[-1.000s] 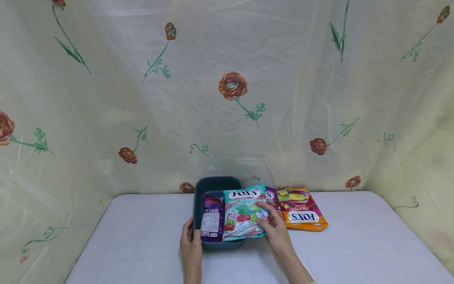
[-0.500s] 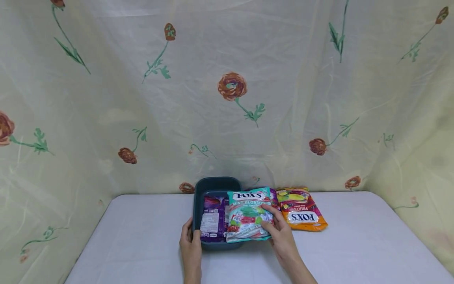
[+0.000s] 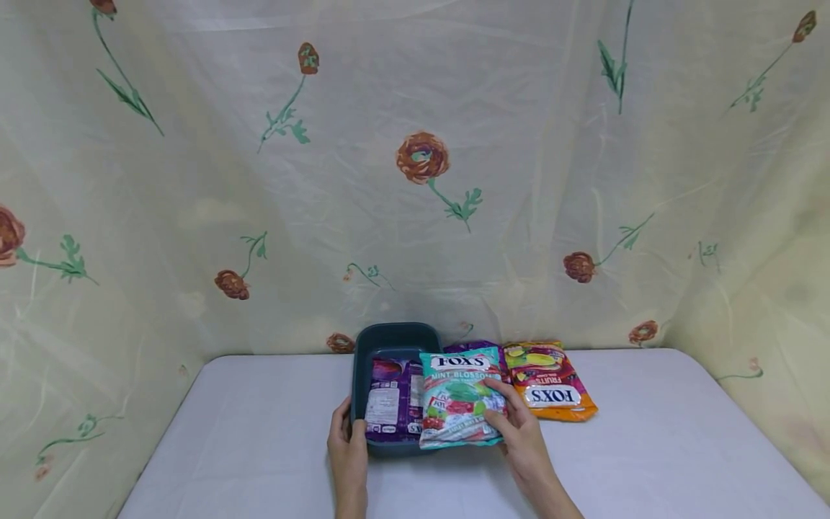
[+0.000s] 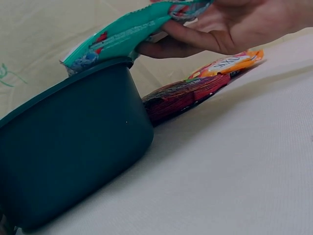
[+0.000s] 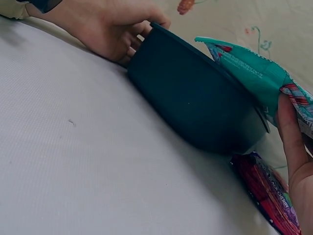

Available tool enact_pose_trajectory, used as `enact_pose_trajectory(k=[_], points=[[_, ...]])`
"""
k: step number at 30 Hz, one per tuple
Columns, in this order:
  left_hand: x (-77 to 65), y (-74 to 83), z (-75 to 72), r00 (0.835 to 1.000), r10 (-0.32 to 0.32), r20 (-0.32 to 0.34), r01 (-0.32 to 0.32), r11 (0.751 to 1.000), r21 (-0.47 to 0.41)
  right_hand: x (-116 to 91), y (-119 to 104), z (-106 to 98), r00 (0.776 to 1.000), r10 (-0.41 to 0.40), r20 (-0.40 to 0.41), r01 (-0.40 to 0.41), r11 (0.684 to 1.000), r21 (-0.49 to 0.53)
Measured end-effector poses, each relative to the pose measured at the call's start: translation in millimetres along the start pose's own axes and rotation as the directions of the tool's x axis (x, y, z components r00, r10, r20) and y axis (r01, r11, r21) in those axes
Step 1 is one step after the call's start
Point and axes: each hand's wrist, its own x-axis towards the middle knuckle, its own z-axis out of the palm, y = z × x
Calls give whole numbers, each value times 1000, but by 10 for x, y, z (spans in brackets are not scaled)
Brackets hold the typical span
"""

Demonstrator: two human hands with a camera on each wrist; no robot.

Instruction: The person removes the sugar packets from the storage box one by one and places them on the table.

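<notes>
Fingers of the right hand [image 3: 524,436] grip the right side of a mint-green bag [image 3: 457,396], two digits lying on its printed face and others beneath; those of the left hand [image 3: 348,443] curl round the left side of a dark teal tub [image 3: 395,450], the thumb at its rim. The bag is held over the tub's right rim, partly above the opening and partly beyond it.

A table [image 3: 246,440] with a white, finely woven surface stands against a draped, slightly sheer cream curtain [image 3: 519,166] printed with rust-brown flowers on green stems. The folds run down behind and to both sides.

The tub is smooth, matte and deep, rectangular with rounded corners. The bags are glossy and crinkled; the mint-green one is puffed and tilted, with a serrated end seal. Inside the tub lies purple packaging [image 3: 385,407] with a pale printed panel. On the table to the right, a purple bag [image 3: 472,346] sits just beside an orange-and-red bag [image 3: 551,382].

The mint-green bag hides part of the tub's interior, so whether the purple packaging is one bag or two is unclear. It also covers most of the purple bag. Both forearms are cut off by the lower edge of the head view.
</notes>
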Motion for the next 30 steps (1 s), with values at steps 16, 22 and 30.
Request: enact_pose_trajectory(k=[16,22,30], points=[[-8,-13,-11,1000,4,5,-4,1000,0,-94,-9,-99,999,48,-20,-47,999,6],[0,-13,1,1000,1,3,-1,1000,8,-130,-5,-162,999,39,-8,-39,999,18],[5,-21,-6,1000,1,4,-1,1000,11,-162,-9,-223,998,54,-14,-53,998,18]])
